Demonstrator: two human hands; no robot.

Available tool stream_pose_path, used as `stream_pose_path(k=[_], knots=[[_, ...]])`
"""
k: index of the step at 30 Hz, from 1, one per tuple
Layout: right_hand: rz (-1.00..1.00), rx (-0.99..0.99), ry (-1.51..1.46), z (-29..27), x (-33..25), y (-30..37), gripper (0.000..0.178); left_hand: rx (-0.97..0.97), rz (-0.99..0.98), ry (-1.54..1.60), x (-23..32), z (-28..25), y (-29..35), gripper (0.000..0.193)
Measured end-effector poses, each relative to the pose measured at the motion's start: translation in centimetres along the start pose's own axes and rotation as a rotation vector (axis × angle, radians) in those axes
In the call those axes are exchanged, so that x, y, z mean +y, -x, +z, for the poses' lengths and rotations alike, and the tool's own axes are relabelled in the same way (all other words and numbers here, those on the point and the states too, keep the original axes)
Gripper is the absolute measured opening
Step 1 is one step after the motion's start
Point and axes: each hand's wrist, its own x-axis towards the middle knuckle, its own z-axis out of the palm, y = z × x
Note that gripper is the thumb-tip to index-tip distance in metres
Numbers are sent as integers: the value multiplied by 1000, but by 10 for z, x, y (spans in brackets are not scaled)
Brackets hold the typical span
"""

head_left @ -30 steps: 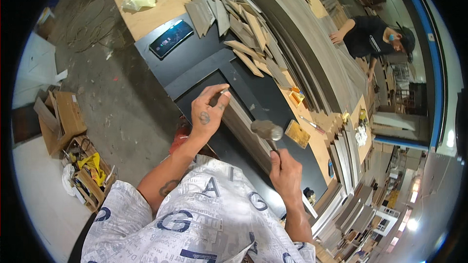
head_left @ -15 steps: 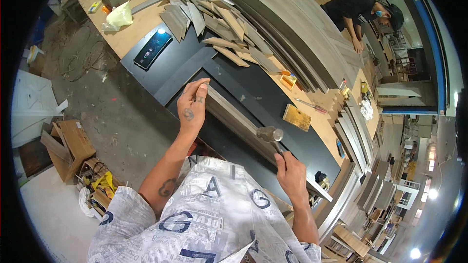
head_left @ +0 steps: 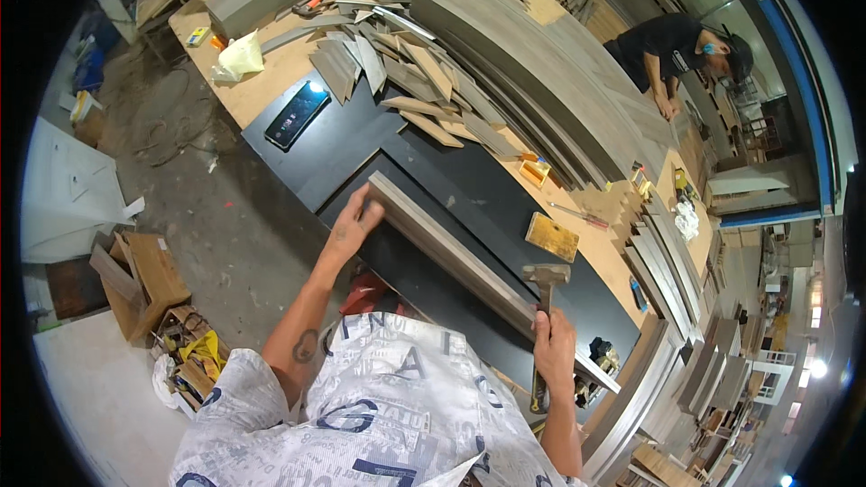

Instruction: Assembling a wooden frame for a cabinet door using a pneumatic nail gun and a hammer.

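Hands stand well apart: the left hand grips a wooden strip by its end mid-frame, the right hand clamps a hammer. Beyond, a phone lies upper left on the dark panel.

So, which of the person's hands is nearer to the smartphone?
Left. The left hand is at the upper end of the wooden strip, below the smartphone in the picture; the right hand, holding a hammer, is farther off, by the opposite end.
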Motion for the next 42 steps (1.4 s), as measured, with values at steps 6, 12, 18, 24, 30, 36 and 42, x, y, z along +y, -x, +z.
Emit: stream_pose_path(k=[6,12,18,24,30,36,42], knots=[[-114,209,131,9,36,-7,31,-164,108,-24,-2,-9,-34,54],[-87,63,114,22,95,-31,37,7,60,-563,30,-4,13,58],[43,-152,-223,70,120,-36,45,90,-98,-959,73,-11,27,68],[-120,-53,-206,83,118,-33,43,-77,-222,-1132,79,-40,22,62],[-130,-172,-176,2,66,-17,29,-438,-314,-1234,87,-41,-31,50],[-222,-182,-3,-57,-3,-15,26,-913,-238,-1298,61,-47,-114,42],[-244,-132,108,-32,-11,-21,27,-640,-742,-498,86,-42,-108,46]])
